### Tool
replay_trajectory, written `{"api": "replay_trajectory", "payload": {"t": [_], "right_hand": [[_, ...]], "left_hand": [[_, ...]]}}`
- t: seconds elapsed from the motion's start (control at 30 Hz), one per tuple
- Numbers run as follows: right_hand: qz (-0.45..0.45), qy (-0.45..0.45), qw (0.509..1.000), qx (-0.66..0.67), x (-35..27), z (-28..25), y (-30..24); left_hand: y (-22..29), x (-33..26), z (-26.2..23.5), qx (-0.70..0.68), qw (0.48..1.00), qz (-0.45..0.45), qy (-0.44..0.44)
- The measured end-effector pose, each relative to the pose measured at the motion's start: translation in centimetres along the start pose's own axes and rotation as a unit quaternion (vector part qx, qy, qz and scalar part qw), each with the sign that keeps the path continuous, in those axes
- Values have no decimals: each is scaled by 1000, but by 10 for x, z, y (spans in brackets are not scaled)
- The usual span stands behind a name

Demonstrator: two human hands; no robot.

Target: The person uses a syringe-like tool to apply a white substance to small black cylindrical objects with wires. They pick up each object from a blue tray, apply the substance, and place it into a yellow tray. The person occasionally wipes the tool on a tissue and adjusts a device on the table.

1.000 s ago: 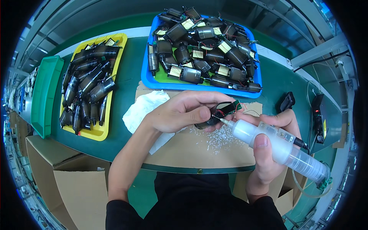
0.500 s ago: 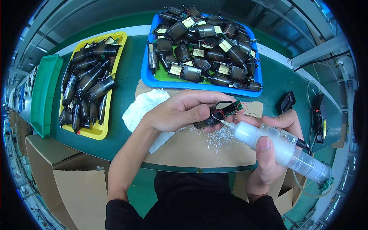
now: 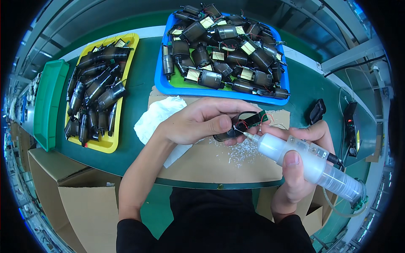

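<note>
The left hand (image 3: pixel 202 122) pinches a dark motor (image 3: pixel 225 135) above the counter (image 3: pixel 145 63). Its thumb lies across the near side and points to the right, while the other fingers curl around the far side and underneath. The motor sits at the ends of these fingers, its wired end poking out past the thumb tip toward the right. A narrow green circuit board (image 3: pixel 258 119) sticks out from that end, with thin red and black wires looping around it.

The right hand (image 3: pixel 301 156) is closed around a white syringe (image 3: pixel 276 149), thumb pressed on the near side of the barrel and fingers wrapped along the far side. The syringe slants, its thin tip aimed up and left at the motor's wired end, just beyond the left thumb; whether the tip touches is too small to tell.

Beneath the hands, white crumbs (image 3: pixel 238 152) are scattered over a sheet of cardboard (image 3: pixel 202 170), with a crumpled white cloth (image 3: pixel 158 116) at its left. More dark motors fill a blue tray (image 3: pixel 168 89) and a yellow tray (image 3: pixel 110 146).
</note>
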State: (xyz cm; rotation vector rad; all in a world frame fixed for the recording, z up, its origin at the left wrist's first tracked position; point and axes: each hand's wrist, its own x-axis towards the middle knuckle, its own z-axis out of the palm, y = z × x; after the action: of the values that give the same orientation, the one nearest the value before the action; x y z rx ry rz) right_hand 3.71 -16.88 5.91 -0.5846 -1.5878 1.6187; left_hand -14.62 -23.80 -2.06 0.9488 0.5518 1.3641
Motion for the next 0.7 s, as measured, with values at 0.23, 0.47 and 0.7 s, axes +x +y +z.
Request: {"api": "replay_trajectory", "payload": {"t": [0.23, 0.47, 0.7], "right_hand": [[-3, -4, 1000, -3, 1, 0, 1], [-1, -5, 1000, 5, 1, 0, -2], [6, 1, 1000, -10, 0, -1, -2]], "left_hand": [[-2, -1, -2, 3, 1000, 14, -8], [-3, -1, -2, -2, 1000, 17, -11], [-2, -1, -3, -10, 1000, -4, -6]]}}
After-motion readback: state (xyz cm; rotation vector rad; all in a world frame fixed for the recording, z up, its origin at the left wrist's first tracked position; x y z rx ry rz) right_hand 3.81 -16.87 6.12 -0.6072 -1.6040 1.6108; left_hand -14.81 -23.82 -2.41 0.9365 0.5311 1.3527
